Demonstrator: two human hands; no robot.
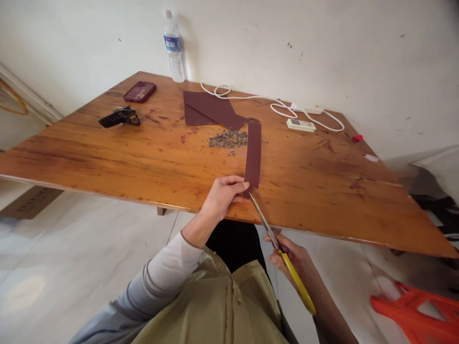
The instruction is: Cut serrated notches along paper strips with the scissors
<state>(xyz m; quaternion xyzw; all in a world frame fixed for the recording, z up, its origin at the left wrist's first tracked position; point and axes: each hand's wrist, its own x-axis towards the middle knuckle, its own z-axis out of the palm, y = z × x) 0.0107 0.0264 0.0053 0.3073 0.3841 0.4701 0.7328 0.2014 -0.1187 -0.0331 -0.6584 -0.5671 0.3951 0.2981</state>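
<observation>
My left hand point(225, 195) pinches the near end of a long dark maroon strip point(253, 155), which looks like paper or thin card, between thumb and fingers. The strip stretches away from me across the wooden table. Scissors with yellow handles point(297, 282) are gripped in my right hand point(292, 260) just off the table's front edge. Their blade tips touch or nearly touch the strip's near end, beside my left thumb. Left of the strip lies a heap of small thin cut shreds point(228, 138). Behind the heap are larger maroon sheets point(202, 111), overlapping.
On the wooden table point(161, 167) are a phone point(140, 91), a black hair clip point(120, 117), a plastic bottle point(175, 52), a white cable point(251, 97) and a white remote control point(300, 125). An orange-red plastic stool point(412, 306) stands at the lower right, and cardboard point(30, 200) lies at lower left.
</observation>
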